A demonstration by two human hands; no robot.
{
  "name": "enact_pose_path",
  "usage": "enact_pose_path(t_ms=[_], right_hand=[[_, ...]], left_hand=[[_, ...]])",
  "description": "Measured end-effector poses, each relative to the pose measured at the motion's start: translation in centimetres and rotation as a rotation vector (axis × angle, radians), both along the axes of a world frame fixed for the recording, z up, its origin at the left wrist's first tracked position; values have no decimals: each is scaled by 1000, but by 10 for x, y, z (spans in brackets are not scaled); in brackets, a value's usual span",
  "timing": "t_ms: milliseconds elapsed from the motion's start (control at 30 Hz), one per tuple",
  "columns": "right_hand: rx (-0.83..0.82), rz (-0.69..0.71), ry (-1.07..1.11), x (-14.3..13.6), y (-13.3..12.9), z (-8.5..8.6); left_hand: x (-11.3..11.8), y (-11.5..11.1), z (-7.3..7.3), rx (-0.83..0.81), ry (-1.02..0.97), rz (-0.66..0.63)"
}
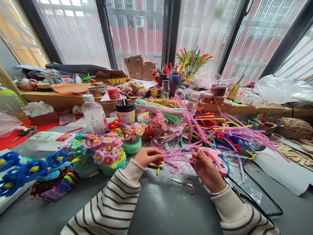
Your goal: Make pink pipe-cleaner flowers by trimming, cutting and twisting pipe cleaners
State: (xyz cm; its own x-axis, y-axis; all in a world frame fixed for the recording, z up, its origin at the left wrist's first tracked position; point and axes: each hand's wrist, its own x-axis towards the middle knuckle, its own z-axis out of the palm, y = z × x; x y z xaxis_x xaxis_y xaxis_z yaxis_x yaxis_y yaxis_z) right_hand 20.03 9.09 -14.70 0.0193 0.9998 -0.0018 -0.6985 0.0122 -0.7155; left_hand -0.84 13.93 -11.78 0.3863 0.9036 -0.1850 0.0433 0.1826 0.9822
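Observation:
Several short pink pipe cleaners (179, 152) stretch between my two hands above the grey table. With its fingertips pinched together, my left hand (148, 157) grips their left ends. At the other side my right hand (205, 169), a beaded bracelet on its wrist, holds their right ends between thumb and fingers. Just below lies a small pair of metal scissors (190, 186) amid glitter and pink fluff clippings (179, 170). A pink glue gun (218, 160) rests behind my right hand, partly hidden by it.
Pipe-cleaner flowers in pots (110, 151) crowd the left, with blue flowers (35, 168) nearer. A plastic bottle (94, 114) and a lidded cup (124, 112) stand behind. Long pink pipe cleaners (259, 135) sprawl rightward. A black cable (274, 202) loops at right, near white paper (283, 168).

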Motion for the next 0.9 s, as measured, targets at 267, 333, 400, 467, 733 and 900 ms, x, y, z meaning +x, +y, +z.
enact_pose_path(t_ms=[267,333,400,467,733,900], right_hand=[[26,-37,-29,2,2,-5],[22,-66,-47,2,3,-5],[15,-107,-67,2,3,-6],[7,-133,-68,1,3,-5],[87,-124,67,-2,5,8],[65,-135,122,-1,11,14]], left_hand=[[0,-1,0,80,48,16],[1,-1,-1,105,52,16],[1,0,-2,90,60,3],[0,0,-3,33,75,-33],[-1,-8,-6,-166,86,-480],[4,-12,-4,-114,35,-440]])
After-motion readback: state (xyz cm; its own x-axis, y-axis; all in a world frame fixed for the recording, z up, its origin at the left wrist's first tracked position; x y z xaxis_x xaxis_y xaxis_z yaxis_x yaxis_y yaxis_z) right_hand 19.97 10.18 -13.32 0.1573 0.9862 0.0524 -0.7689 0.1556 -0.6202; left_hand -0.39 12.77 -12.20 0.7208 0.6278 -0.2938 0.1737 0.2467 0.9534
